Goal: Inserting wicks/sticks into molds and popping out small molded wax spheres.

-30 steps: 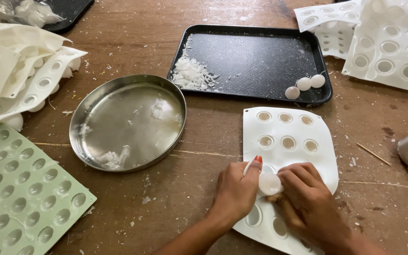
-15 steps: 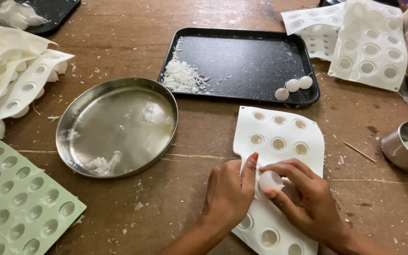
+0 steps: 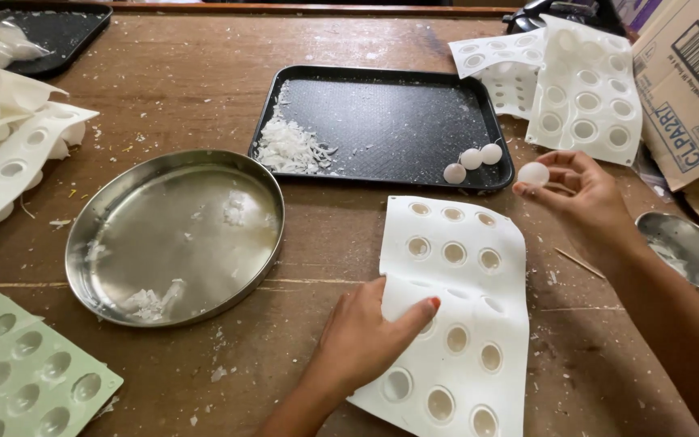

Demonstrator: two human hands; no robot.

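Wax-like white half-sphere (image 3: 533,173) sits pinched between thumb and fingertips of the right hand (image 3: 582,197), lifted off the table just right of the black tray (image 3: 382,121), near its front-right corner. Three similar white pieces (image 3: 471,163) lie inside that corner, so they are up and to the left of the held piece, close by but apart from it; only the tray's low raised rim stands between. The tray's long axis runs left-right, w/ white shavings (image 3: 285,147) heaped at its left end and a wide bare stretch in the middle. Left hand (image 3: 366,336) is nearer the person, fingers spread narrow and pressed flat on the left edge of the white silicone mould (image 3: 463,316), holding nothing. That mould's long axis runs away from the person, slightly tilted; its far end stops short of the tray's front rim. Right hand is clearly the nearer one to the tray. Right of it are a small steel bowl (image 3: 685,247), a thin stick (image 3: 580,263) and a cardboard box (image 3: 689,73); more white moulds (image 3: 584,89) lie behind. A round steel plate (image 3: 175,235) lies well off to the left.
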